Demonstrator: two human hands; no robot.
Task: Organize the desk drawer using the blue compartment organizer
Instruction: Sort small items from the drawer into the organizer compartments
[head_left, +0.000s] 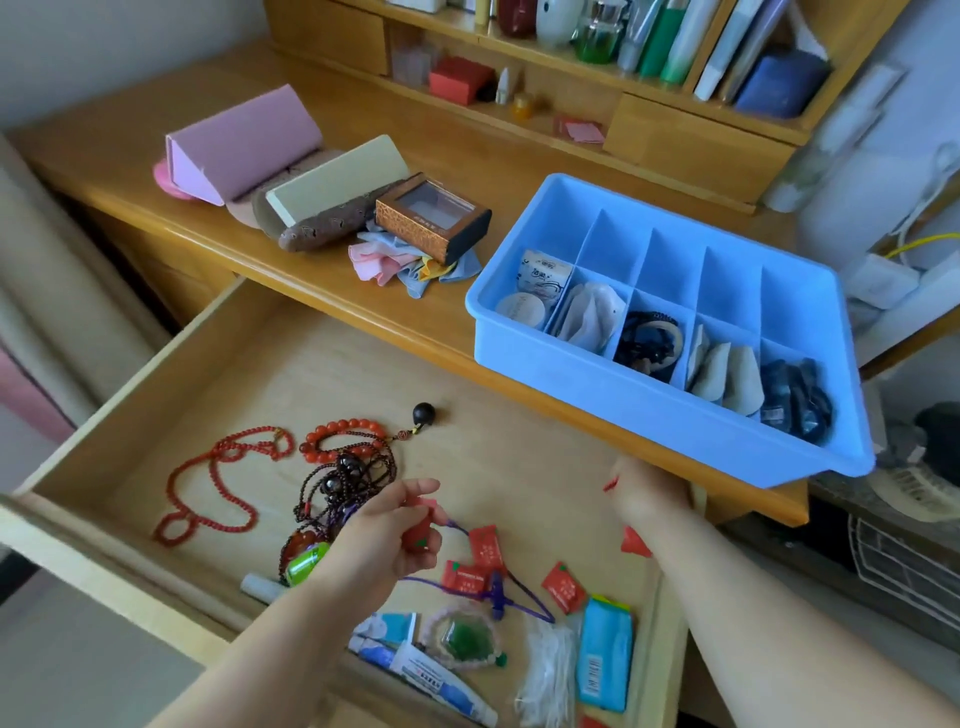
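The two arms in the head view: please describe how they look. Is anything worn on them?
Both forearms are bare, with no sleeves showing. The left hand shows no ring, watch or bracelet. At the right hand something small and red shows, too unclear to call worn. No gloves.

1. The blue compartment organizer (613, 387) sits on the wooden worktop (130, 156), its near right corner jutting past the worktop's edge above the open drawer (130, 374).
2. Its front compartments hold tissue packs, pale pouches, dark hair ties and dark bundled items; the back row looks bare.
3. The left hand (387, 535) hovers over the drawer, fingers curled round small red packets (418, 538).
4. The right hand (647, 493) pinches another red packet near the organizer's front wall.
5. More red packets (485, 545), red bead strands (218, 488), a tangle of dark beads (343, 483), a tube (431, 686) and a blue pack (605, 654) lie in the drawer.
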